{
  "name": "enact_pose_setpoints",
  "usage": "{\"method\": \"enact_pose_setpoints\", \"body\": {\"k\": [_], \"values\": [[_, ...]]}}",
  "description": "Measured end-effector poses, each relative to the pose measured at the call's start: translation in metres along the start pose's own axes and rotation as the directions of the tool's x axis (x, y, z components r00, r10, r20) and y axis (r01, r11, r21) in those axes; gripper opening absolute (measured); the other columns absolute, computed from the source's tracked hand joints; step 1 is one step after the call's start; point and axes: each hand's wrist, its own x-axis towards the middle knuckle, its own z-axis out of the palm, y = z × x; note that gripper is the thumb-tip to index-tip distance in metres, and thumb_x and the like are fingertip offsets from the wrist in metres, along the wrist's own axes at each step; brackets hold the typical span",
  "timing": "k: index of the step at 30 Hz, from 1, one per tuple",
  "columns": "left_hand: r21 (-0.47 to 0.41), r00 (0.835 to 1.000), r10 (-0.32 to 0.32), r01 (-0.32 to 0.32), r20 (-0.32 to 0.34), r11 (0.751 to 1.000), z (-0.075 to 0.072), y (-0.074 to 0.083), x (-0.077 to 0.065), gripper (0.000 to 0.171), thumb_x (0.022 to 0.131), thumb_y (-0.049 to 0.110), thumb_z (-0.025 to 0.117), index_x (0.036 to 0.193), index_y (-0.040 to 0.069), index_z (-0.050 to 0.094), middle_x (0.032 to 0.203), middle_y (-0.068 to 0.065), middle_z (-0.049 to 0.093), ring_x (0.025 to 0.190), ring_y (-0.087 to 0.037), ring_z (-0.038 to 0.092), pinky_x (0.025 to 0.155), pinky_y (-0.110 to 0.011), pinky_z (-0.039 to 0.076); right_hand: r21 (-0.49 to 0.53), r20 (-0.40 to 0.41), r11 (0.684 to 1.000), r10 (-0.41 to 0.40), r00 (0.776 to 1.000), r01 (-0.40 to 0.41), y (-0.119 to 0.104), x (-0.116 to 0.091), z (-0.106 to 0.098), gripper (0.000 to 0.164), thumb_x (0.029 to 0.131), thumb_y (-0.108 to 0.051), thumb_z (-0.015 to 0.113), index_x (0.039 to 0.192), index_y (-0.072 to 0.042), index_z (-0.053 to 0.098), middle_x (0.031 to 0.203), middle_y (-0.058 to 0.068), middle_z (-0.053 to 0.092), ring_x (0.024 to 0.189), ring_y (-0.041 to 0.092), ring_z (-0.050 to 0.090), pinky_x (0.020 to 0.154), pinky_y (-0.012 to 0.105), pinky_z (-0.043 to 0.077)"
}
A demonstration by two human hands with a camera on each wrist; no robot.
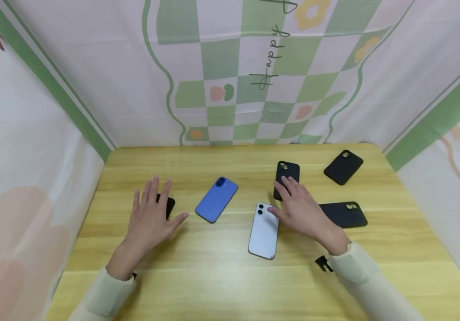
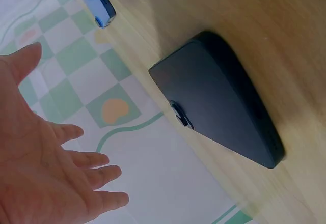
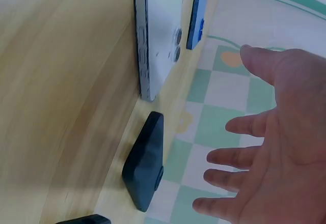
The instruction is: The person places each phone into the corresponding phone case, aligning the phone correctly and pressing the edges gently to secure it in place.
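Note:
My left hand [image 1: 149,223] hovers with spread fingers over a black phone [image 1: 170,207], mostly hidden beneath it in the head view. The left wrist view shows that black phone [image 2: 219,99] lying on the wood, apart from the fingers. Extended and holding nothing, my right hand [image 1: 300,207] is above the table between a white phone [image 1: 263,234] and a black phone case [image 1: 290,171]. In the right wrist view the white phone [image 3: 162,30] and the black case [image 3: 145,163] lie below the palm. Between the hands rests a blue phone [image 1: 216,200], camera side up.
Two more black phone cases lie at the right, one near the back corner [image 1: 343,167] and one partly behind my right wrist [image 1: 344,214]. The wooden table [image 1: 214,285] ends at a checkered fabric backdrop [image 1: 254,89], with fabric walls on both sides.

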Motion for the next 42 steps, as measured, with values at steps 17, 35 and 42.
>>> {"method": "enact_pose_setpoints", "body": {"k": [17,35,42], "values": [[-0.008,0.985,-0.170,0.170,0.027,0.985,-0.001,-0.013,-0.012,0.106,0.095,0.051,0.074,0.161,-0.012,0.021,0.156,-0.041,0.037,0.141,-0.058,0.040,0.118,-0.068,0.035,0.183,-0.022,0.943,0.286,0.958,-0.277,0.042,0.022,0.005,0.077,0.108,-0.042,0.061,0.151,0.018,0.041,0.143,0.047,0.046,0.125,0.061,0.053,0.103,0.070,0.048],[0.053,0.921,-0.336,0.332,0.198,0.942,0.008,-0.021,-0.019,0.101,0.098,0.058,0.068,0.144,-0.027,0.036,0.134,-0.045,0.047,0.121,-0.057,0.051,0.083,-0.068,0.056,0.091,0.126,0.907,0.398,0.908,-0.411,0.052,0.049,0.015,0.109,0.105,-0.065,0.051,0.145,0.033,0.024,0.135,0.057,0.038,0.121,0.067,0.049,0.106,0.070,0.043],[0.071,0.924,-0.334,0.326,0.184,0.943,0.016,-0.021,-0.015,0.101,0.097,0.057,0.069,0.142,-0.027,0.037,0.130,-0.042,0.048,0.117,-0.054,0.051,0.077,-0.065,0.058,0.057,0.098,0.915,0.394,0.914,-0.400,0.047,0.054,0.020,0.107,0.103,-0.063,0.055,0.141,0.033,0.030,0.128,0.055,0.042,0.115,0.065,0.051,0.102,0.069,0.045]]}}
